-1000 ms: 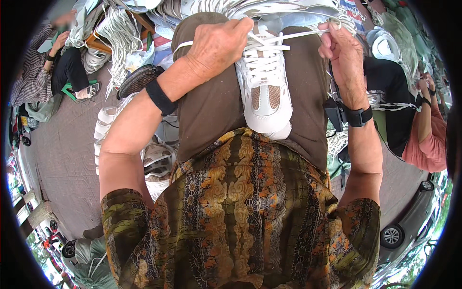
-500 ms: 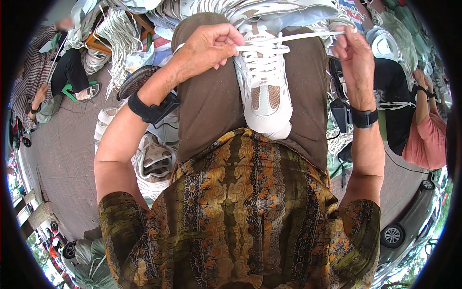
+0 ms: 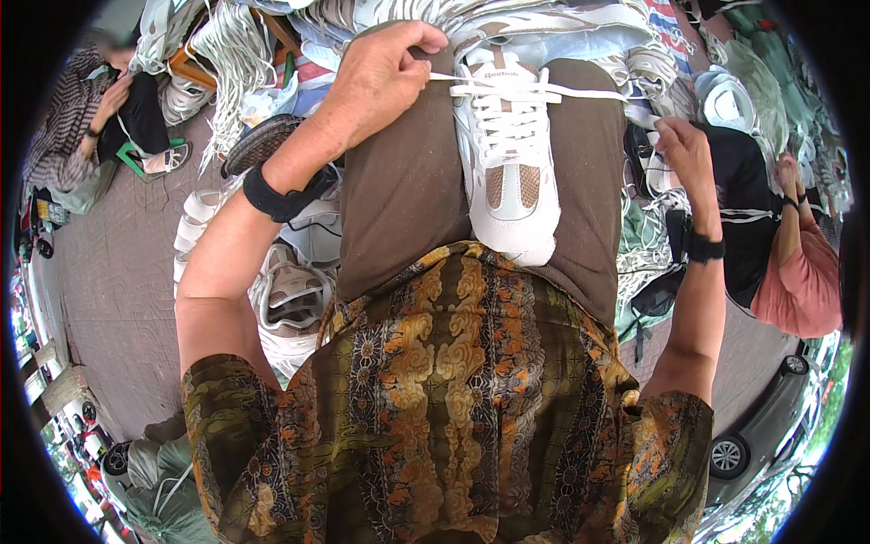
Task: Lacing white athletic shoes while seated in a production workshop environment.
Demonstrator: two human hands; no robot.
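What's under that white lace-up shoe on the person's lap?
Dark brown cloth trousers show on both sides of the white lace-up shoe with brown mesh panels. The shoe covers its own sole and whatever it directly rests on, so those can't be seen.

Own hands, two: one left hand [image 3: 376,86], one right hand [image 3: 689,159]. Black wristbands [image 3: 272,195], two: one per arm. White shoe [image 3: 512,181] on the lap, one. Lace ends [image 3: 589,92] running sideways from it, two. Other people, two: one person [image 3: 68,136] left, one right. Grey car [image 3: 770,408] at right, one. Laces [image 3: 231,54] hanging far left, uncountable.
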